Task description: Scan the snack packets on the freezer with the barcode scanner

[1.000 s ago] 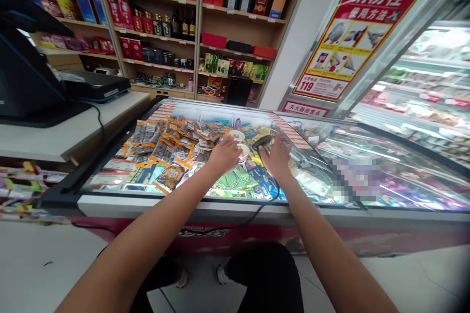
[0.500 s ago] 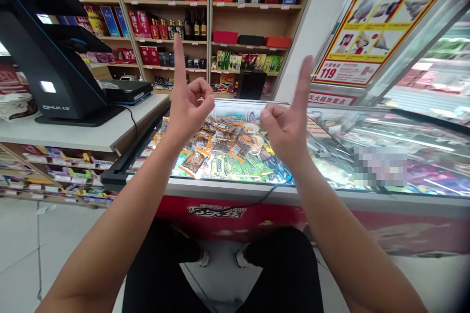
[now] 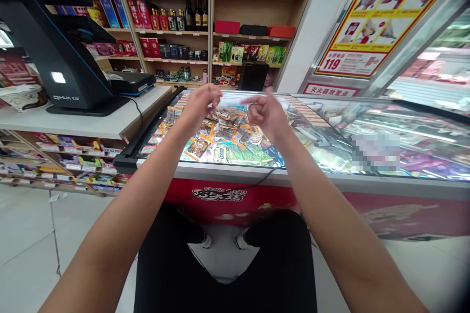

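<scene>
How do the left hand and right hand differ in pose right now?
The left hand is curled, fingers tucked toward the palm; the right hand points its index finger leftward toward the left hand. The left hand sits slightly higher than the right hand. Both are raised, holding nothing, above the snack packets on the chest freezer.

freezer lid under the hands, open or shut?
Cannot tell. The chest freezer top shows glare like glass on the right; over the snack packets no pane edge is clear.

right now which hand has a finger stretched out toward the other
The right hand: its index finger points left toward the left hand, whose fingers are loosely curled. Both hold nothing above the freezer.
</scene>
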